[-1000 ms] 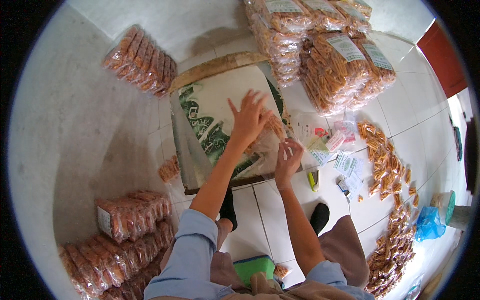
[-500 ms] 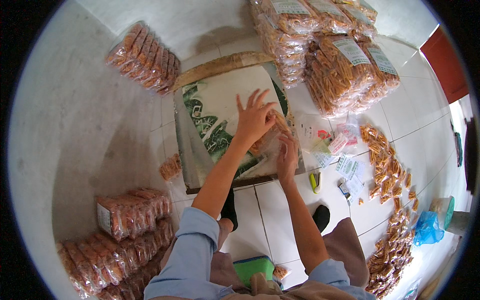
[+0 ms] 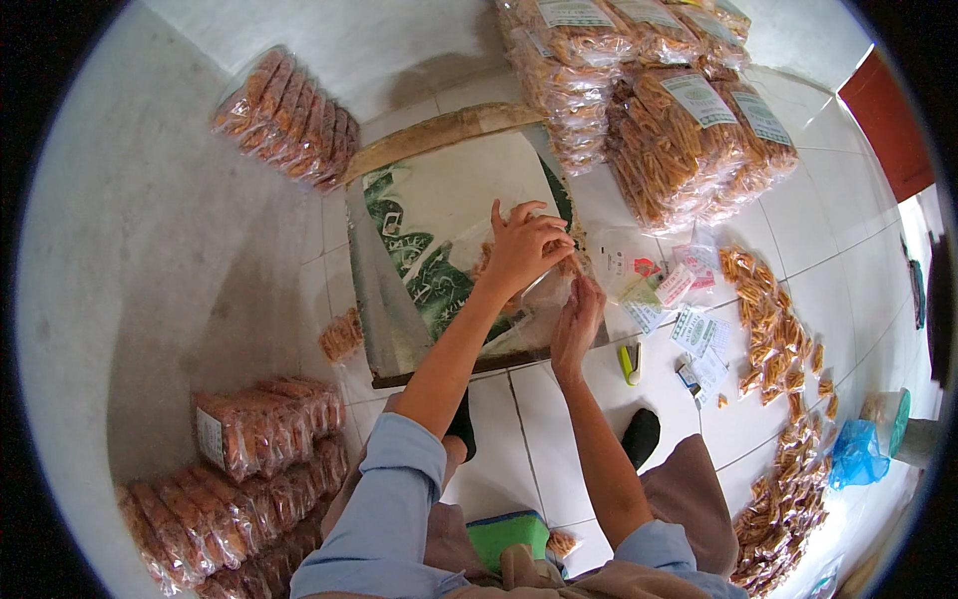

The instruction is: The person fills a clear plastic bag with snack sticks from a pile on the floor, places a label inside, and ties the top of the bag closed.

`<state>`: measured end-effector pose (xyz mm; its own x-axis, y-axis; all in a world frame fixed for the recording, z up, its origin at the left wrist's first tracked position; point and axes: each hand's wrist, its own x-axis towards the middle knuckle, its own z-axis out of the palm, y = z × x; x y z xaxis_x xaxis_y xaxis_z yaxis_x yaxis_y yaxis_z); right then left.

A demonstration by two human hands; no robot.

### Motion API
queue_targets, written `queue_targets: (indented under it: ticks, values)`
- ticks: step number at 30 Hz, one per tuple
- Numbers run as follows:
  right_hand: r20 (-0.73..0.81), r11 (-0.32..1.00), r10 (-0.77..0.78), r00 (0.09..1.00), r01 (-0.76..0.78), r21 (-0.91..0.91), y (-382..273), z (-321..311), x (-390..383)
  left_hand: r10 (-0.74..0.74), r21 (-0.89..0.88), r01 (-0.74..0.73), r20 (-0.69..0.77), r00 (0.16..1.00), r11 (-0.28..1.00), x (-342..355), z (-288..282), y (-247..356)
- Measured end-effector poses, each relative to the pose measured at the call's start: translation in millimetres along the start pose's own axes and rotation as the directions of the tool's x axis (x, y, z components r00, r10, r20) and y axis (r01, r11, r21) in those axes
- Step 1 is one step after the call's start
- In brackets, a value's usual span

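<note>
A clear plastic bag of brown fried snacks lies on the low board, partly hidden under my left forearm. My left hand reaches over it from the left, fingers bent down at the bag's right end. My right hand is at the same end, fingertips pinching the plastic close below the left fingers. Exactly what each fingertip holds is hard to make out. The board has a green and white printed sheet on it and a wooden strip along its far edge.
Right of the board lie empty plastic bags, paper labels and a yellow-green stapler. Small snack packets trail along the right. Packed bags are stacked at the far right, far left and near left.
My left hand has moved right and slightly down, its spread fingers now bent at the bag's end. My right hand has shifted slightly and turned, staying at the plastic.
</note>
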<state>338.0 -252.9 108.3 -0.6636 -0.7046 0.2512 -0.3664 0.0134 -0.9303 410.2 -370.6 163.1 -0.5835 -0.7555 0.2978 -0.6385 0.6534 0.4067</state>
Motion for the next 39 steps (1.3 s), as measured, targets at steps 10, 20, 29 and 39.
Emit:
queue_targets:
  ticks: [10,20,29,39]
  values:
    - [0.198,0.962,-0.15,0.969,0.097,0.254,10.6,14.5,0.9,0.083,-0.02,-0.081,0.083,0.993,0.996,0.6,-5.7,4.9]
    - [0.308,0.975,-0.206,0.929,0.221,-0.013,11.4,5.6,18.0,0.009,-0.146,-0.033,-0.163,0.987,0.989,7.2,-9.1,-5.9]
    - [0.31,0.978,-0.208,0.928,0.194,0.077,1.0,9.8,21.9,-0.023,-0.079,0.027,0.06,0.998,0.996,2.4,-9.7,-27.9]
    - [0.376,0.998,-0.062,0.925,0.066,0.003,-6.1,-0.8,23.3,-0.518,-0.596,0.359,-0.115,0.847,0.719,-20.2,-11.1,-56.0]
